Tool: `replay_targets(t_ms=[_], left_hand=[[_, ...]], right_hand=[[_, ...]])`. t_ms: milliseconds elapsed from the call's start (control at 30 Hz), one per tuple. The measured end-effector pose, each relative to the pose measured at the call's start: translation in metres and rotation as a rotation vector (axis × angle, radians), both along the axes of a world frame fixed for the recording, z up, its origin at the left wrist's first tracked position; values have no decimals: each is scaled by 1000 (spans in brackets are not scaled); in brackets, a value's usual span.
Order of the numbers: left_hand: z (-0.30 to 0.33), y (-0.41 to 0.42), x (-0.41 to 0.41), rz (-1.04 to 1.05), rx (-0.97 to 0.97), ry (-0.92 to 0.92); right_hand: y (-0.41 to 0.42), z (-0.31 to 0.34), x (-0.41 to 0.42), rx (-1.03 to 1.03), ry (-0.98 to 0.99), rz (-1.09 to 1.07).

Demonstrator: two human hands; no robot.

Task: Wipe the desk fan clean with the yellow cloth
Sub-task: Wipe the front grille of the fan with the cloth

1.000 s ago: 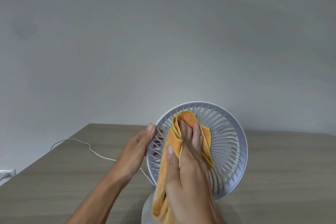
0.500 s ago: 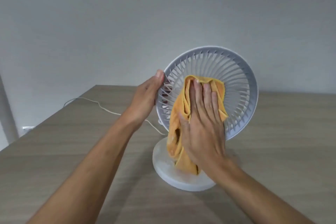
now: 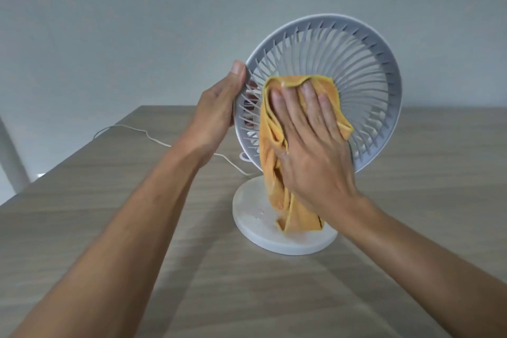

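A white desk fan with a round slatted grille stands on a round white base on the wooden table. My left hand grips the grille's left rim, thumb on the front edge. My right hand lies flat with fingers spread, pressing the yellow cloth against the lower left of the grille. The cloth's loose end hangs down onto the base. The fan's stem is hidden behind the cloth and my right hand.
A white cord runs from behind the fan leftward over the wooden table to its left edge. A plain grey wall stands behind. A white upright piece shows past the table's left edge.
The view has tilted down, so the fan's base and more table show. My right hand with the cloth has slid from the grille's upper middle toward its lower left. My left hand keeps its hold.
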State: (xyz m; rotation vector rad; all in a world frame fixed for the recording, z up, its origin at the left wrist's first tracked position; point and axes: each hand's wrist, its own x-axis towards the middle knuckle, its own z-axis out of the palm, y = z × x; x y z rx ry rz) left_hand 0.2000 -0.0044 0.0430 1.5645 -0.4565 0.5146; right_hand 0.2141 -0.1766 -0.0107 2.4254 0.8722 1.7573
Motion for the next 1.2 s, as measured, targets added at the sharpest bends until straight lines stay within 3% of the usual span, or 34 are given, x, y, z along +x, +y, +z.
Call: replay_targets(t_ms=[167,267,400,567,667,800,933,1200], left_hand=[[0,2,5,7,8,9],[-1,4,5,32,-4,10],[0,1,3,50,17,2],[0,-2,5,55,46,0],[-1,-2,9,34,58,2],[-1,4,10,19,70,37],[-1,4,9,41,112,54],[0,3,12,-1,97,46]], right_hand=[[20,19,0,141,17,60],[16,-17,-6,-76,6,119],[-25,-43,-3,-247,-25,25],[-35,-2,8,11,22,-37],[-6,25,11,136,28,37],[13,5,5,6,5,135],[-8,-28,1,-145,15,81],[16,27,4,109,29,69]])
